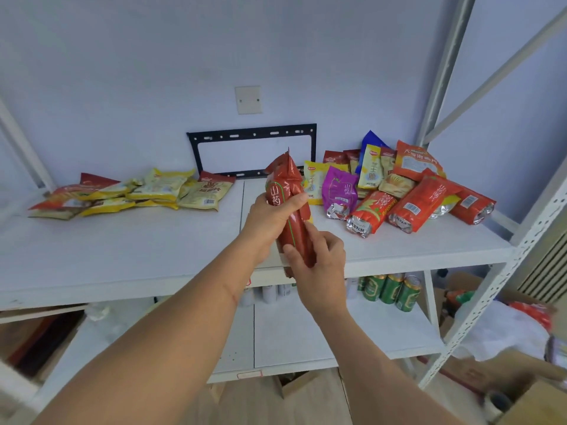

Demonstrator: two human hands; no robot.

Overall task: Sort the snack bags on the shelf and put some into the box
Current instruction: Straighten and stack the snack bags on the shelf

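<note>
1. Your left hand (270, 214) wraps closed around the upper half of a long dark-red foil snack bag (291, 207); your right hand (319, 265) pinches its lower end between thumb and fingers. The bag stands nearly upright above the front edge of the white metal shelf (153, 250).
2. At 2 o'clock from the bag, a loose heap of red, purple, yellow and blue snack bags (399, 191) crowds the shelf's right end, just beside your hands.
3. At 10 o'clock, a flat pile of yellow and red bags (138, 194) lies well apart.
4. Between the two piles the shelf surface is bare.
5. At 12 o'clock, a black metal bracket frame (251, 136) sits on the wall.
6. At 4 o'clock, green cans (389, 289) stand on the lower shelf; the perforated white upright (503, 286) bounds the right side.
</note>
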